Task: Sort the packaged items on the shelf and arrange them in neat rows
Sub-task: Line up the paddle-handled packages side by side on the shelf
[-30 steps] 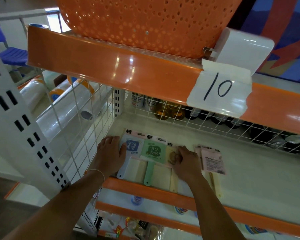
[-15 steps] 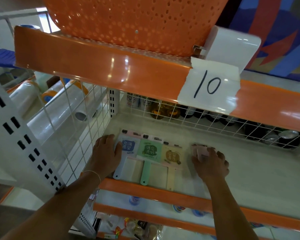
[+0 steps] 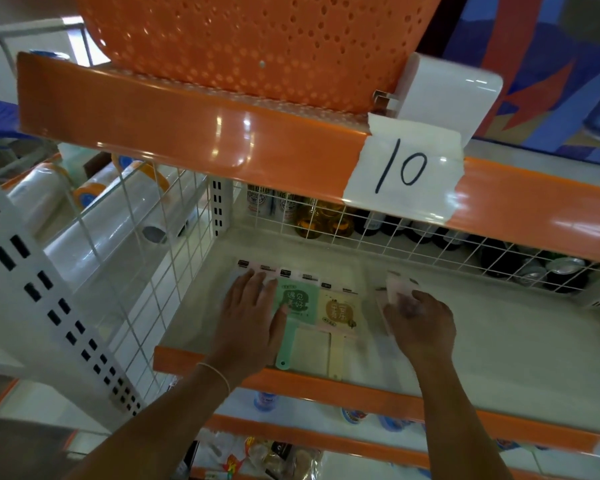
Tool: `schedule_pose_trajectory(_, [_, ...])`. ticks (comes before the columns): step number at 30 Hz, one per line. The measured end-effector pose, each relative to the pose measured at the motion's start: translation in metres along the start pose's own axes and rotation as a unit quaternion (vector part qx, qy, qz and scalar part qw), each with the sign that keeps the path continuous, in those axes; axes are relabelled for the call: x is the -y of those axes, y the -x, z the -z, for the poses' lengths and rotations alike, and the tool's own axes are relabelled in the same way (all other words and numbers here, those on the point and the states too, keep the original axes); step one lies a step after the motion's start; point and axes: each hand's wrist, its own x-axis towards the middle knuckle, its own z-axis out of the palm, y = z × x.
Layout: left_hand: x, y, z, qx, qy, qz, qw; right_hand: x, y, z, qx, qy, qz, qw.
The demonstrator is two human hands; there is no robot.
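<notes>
Three flat carded packages are lying side by side on the white shelf (image 3: 499,341), handles pointing toward 6 o'clock. The leftmost package (image 3: 253,271) is lying mostly hidden beneath a flat hand. The green package (image 3: 297,301) is sitting at its 3 o'clock, touching the yellow package (image 3: 340,311). A blurred pink package (image 3: 395,287) is lying at 3 o'clock, apart from the row.

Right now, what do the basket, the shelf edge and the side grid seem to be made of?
Basket: likely moulded plastic, matte orange, pierced with many small holes.
Shelf edge: probably painted metal or glossy plastic; it shows sharp light reflections.
Side grid: thin crossed wires, apparently white-coated metal.
</notes>
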Motion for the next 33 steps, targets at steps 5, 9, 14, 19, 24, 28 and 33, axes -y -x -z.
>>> schedule_pose_trajectory(5, [0.029,-0.014,0.017,-0.035,0.002,0.045,0.998,0.012,0.008,0.017,0.111,-0.498,-0.166,0.844])
schedule_pose_trajectory(9, [0.05,-0.018,0.027,-0.051,0.015,0.09,0.995,0.009,0.007,0.013,0.214,-0.669,-0.263,0.661])
schedule_pose_trajectory(14, [0.058,-0.014,0.027,-0.052,0.04,0.12,0.991,0.019,0.011,-0.002,0.22,-0.65,-0.283,0.671])
schedule_pose_trajectory(19, [0.062,-0.014,0.022,-0.031,0.068,0.163,0.984,0.029,0.016,-0.014,0.198,-0.571,-0.251,0.756])
schedule_pose_trajectory(24, [0.069,-0.011,0.018,-0.018,0.109,0.218,0.97,0.026,0.014,-0.024,0.166,-0.503,-0.207,0.823])
schedule_pose_trajectory(28, [0.069,-0.012,0.018,-0.011,0.12,0.244,0.962,0.018,0.011,-0.036,0.13,-0.401,-0.137,0.896])
schedule_pose_trajectory(33, [0.064,-0.008,0.02,0.0,0.082,0.211,0.974,0.013,0.013,-0.052,0.105,-0.27,-0.076,0.954])
